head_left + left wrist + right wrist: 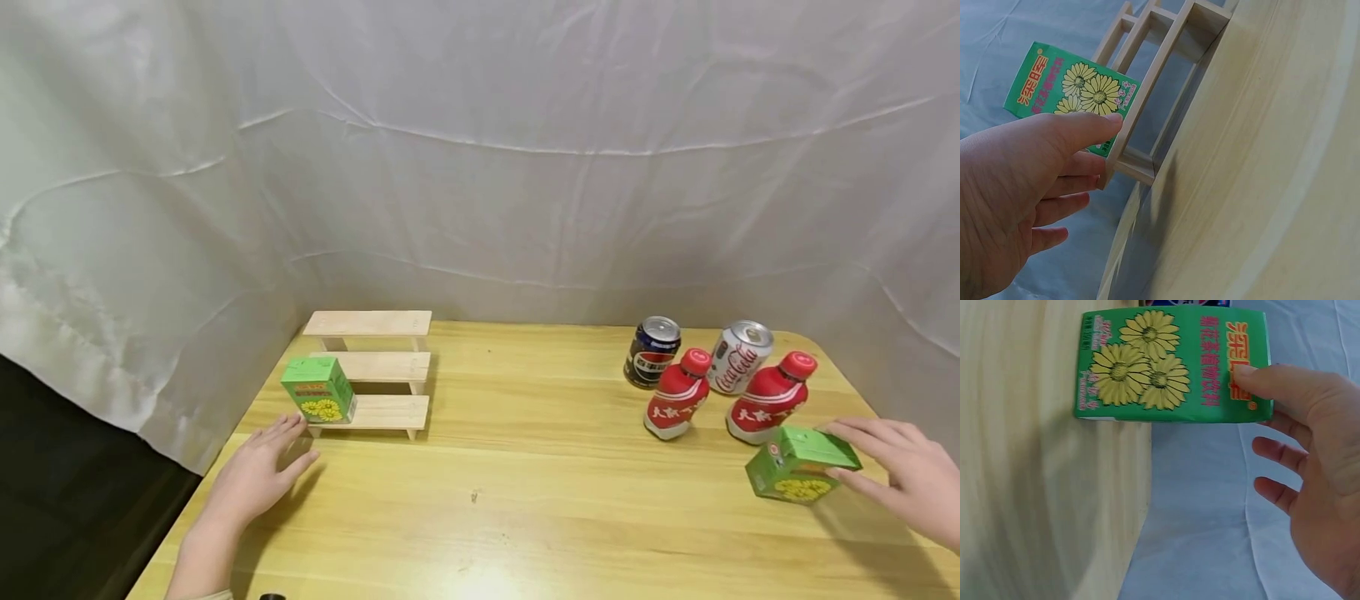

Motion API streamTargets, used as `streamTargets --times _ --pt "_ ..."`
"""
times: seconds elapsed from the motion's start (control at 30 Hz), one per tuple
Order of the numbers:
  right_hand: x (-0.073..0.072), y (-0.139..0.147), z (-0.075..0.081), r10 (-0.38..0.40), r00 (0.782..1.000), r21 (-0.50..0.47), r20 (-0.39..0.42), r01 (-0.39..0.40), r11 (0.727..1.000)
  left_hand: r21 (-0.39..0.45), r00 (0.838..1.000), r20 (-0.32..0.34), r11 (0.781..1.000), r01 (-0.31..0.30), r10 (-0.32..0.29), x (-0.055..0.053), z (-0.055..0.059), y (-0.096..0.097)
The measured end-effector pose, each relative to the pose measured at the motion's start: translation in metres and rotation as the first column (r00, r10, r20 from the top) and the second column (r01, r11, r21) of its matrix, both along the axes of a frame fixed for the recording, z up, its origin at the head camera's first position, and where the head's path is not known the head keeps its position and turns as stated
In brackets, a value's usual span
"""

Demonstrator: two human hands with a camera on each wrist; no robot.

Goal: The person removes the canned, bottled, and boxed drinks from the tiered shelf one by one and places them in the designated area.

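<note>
A green drink carton (318,390) printed with yellow flowers stands at the left end of the lowest step of a small wooden three-step rack (382,408). My left hand (258,473) is just in front of it, fingers loosely spread. In the left wrist view its thumb (1107,124) overlaps the lower part of that carton. At the right, my right hand (903,473) pinches the upper end of a second green drink carton (795,467), thumb on the flowered face and other fingers behind. The right wrist view shows this carton (1160,375) close over the table.
Two red bottles (678,396) (768,400) stand behind the right carton. Behind them are a dark Pepsi can (652,354) and a white Coca-Cola can (741,358). Grey cloth (525,208) hangs around the wooden table (487,500). A small black object (272,597) shows at the bottom edge.
</note>
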State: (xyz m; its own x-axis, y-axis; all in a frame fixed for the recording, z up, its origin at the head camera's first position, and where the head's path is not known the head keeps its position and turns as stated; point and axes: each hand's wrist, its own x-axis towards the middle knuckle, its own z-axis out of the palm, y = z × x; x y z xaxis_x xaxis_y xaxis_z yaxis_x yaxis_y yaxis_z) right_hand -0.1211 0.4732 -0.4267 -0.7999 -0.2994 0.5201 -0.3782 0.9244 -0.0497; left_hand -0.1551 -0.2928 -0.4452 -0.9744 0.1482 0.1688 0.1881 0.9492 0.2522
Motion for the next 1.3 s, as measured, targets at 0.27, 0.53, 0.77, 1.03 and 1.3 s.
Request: streamTargets --times 0.27,0.53,0.77,1.03,1.3 --pt "0.005 -0.013 -0.005 -0.048 0.997 0.019 -0.056 0.049 0.999 -0.002 1.000 -0.014 1.000 0.004 -0.004 0.000 -0.002 -0.001" --pt "0.005 -0.019 -0.009 -0.089 0.993 -0.036 -0.079 0.086 0.996 0.000 1.000 -0.013 1.000 0.000 0.000 -0.001 -0.002 -0.001" --pt "0.005 -0.019 -0.009 -0.121 0.992 -0.031 -0.041 0.119 0.992 0.000 1.000 -0.009 1.000 -0.002 0.002 0.000 -0.002 -0.002" --pt "0.005 -0.020 -0.007 -0.086 0.994 -0.015 -0.065 0.085 0.996 0.001 1.000 -0.008 1.000 -0.005 0.005 0.000 -0.002 -0.001" --pt "0.004 -0.040 0.011 0.033 0.990 0.004 -0.134 -0.033 0.999 -0.002 1.000 -0.012 1.000 0.002 -0.002 0.000 -0.002 -0.002"
